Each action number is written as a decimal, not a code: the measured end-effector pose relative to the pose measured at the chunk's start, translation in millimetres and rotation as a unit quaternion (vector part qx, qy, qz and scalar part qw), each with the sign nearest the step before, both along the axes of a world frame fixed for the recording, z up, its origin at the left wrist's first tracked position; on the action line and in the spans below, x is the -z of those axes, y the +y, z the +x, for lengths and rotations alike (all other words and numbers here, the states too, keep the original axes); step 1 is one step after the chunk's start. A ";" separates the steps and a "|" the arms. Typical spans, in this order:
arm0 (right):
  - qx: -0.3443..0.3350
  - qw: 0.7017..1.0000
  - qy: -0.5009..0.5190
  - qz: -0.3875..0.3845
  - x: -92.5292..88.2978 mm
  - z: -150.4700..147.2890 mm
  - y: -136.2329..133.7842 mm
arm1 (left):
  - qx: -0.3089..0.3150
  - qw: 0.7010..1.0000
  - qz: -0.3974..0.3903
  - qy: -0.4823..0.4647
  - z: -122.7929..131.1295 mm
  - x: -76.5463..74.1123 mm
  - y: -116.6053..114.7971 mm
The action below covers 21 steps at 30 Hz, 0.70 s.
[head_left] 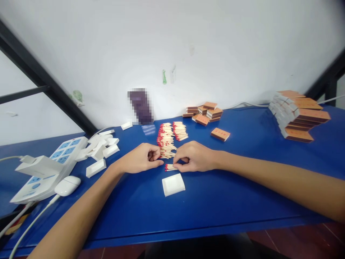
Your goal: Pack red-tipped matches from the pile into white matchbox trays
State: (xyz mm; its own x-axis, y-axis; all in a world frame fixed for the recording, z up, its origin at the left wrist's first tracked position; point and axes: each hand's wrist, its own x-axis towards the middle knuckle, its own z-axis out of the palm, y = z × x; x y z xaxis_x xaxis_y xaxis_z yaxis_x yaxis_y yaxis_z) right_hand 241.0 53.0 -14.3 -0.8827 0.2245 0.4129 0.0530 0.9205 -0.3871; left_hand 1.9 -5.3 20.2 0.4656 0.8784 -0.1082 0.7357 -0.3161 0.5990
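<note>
My right hand (196, 157) is closed, with thumb and fingertips pinching the pale ends of a small bundle of red-headed matches (169, 167) just above the table. Close to the red heads is my left hand (143, 158), its fingers curled in and its thumb pointing right; nothing shows in it. Behind both hands lies a long heap of matches (165, 138), with a smaller pile of matches (180, 130) to its right. A white matchbox tray (173, 184) rests on the table in front of the bundle.
Several white trays (98, 145) are heaped at left, beside a white power strip (63, 151) with cables and a white earbud case (67, 185). Orange matchboxes (208, 113) sit against the wall; a single matchbox (220, 134) lies nearer. More matchboxes (304, 115) are stacked far right.
</note>
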 end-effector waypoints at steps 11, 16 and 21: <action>0.116 0.993 -0.009 0.016 -2.3 -0.6 -4.0 | -0.023 0.998 0.002 -0.061 -1.5 7.0 2.4; 0.083 0.996 -0.011 0.005 -2.1 -0.2 -3.0 | -0.035 0.997 0.019 -0.061 -1.0 8.2 3.0; 0.034 0.999 -0.011 -0.008 -2.1 0.6 -1.0 | -0.030 0.998 0.022 -0.049 -0.3 7.2 3.1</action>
State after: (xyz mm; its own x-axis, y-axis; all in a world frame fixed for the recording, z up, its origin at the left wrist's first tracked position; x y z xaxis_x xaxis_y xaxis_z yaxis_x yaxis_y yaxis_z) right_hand 241.5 52.0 -12.2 -0.8736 0.2906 0.3904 0.1237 0.9084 -0.3994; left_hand 1.6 -2.3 13.0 0.4177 0.9082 -0.0251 0.6930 -0.3006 0.6553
